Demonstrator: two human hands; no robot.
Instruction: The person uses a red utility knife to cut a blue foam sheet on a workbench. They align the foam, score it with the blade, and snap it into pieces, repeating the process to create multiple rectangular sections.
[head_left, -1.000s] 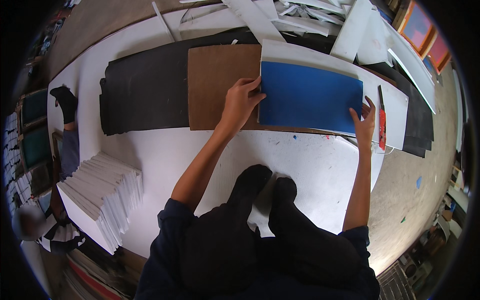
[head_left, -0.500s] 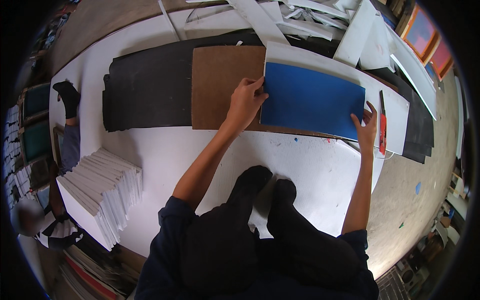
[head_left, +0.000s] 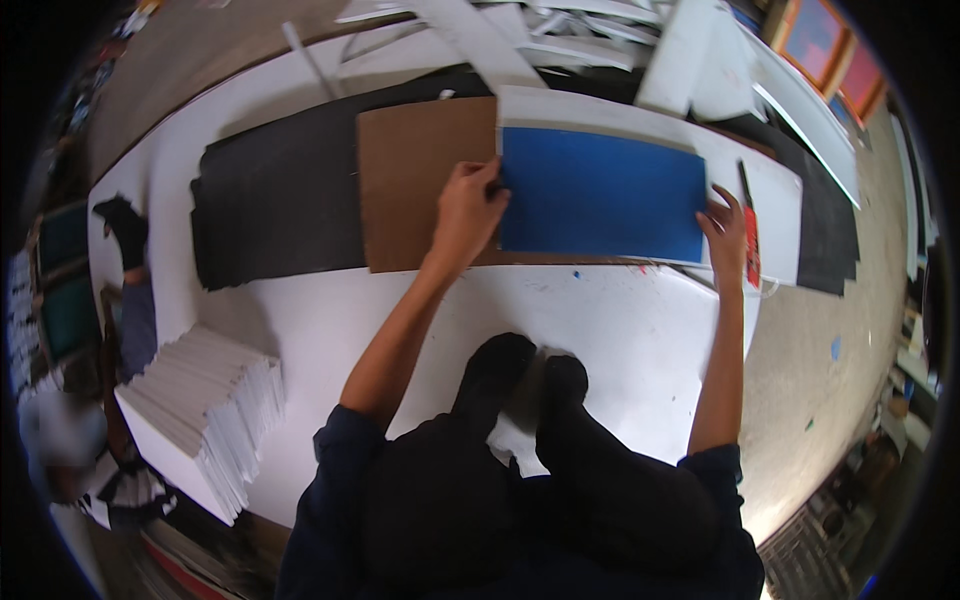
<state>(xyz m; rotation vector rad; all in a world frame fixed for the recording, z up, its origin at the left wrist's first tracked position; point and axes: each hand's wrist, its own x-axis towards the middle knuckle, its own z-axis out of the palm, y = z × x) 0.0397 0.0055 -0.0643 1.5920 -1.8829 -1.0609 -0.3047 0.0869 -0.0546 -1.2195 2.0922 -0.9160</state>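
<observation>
A flat blue sheet (head_left: 603, 193) lies on top of a longer white sheet (head_left: 590, 112). My left hand (head_left: 468, 212) pinches its left edge, thumb and fingers bent at the side. At the opposite end, my right hand (head_left: 726, 232) has its thumb and curled fingers against the right edge. Under these is a brown board (head_left: 420, 190), its left part showing beside my left hand. Just right of my right hand, a red utility knife (head_left: 751, 240) with a black end rests on the white sheet.
Black sheets (head_left: 280, 190) lie beneath the brown board. A stack of white panels (head_left: 205, 395) stands at left, near another person's leg (head_left: 137, 310). White offcuts (head_left: 580, 45) are heaped at the far side. My feet (head_left: 500, 365) are on the white surface (head_left: 640, 340).
The whole view has shifted and turned slightly, so the sheets appear farther left and more level. Both hands stay at the blue sheet's two ends.
</observation>
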